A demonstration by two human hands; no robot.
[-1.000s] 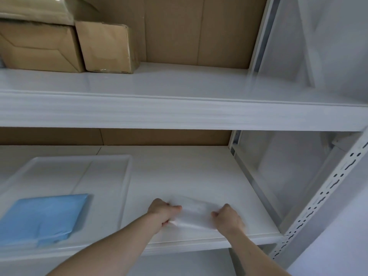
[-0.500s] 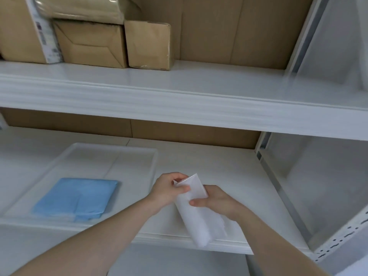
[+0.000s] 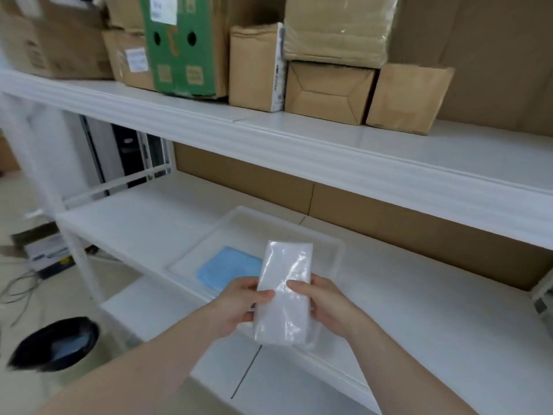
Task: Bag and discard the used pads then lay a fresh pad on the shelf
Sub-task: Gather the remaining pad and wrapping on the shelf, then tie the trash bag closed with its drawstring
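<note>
Both grips pinch a glossy, crinkled, oblong plastic packet (image 3: 284, 292), left hand (image 3: 239, 307) and right hand (image 3: 326, 307), above a translucent tray (image 3: 336, 250) holding a flat blue pad (image 3: 227, 269).

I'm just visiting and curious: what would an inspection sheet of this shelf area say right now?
Surface: white middle shelf, bare to the right of the tray.
Job's things: folded clear plastic bag held upright in front of the shelf; folded blue pad lying in the shallow white tray; black-lined bin on the floor to the left, something bluish inside.
Clutter: cardboard boxes and a green carton on the upper shelf.
Hands: left hand and right hand both pinch the bag, thumbs on its front.
Cables: loose wires on the floor at far left.
Surroundings: brown backing board behind the shelves.
</note>
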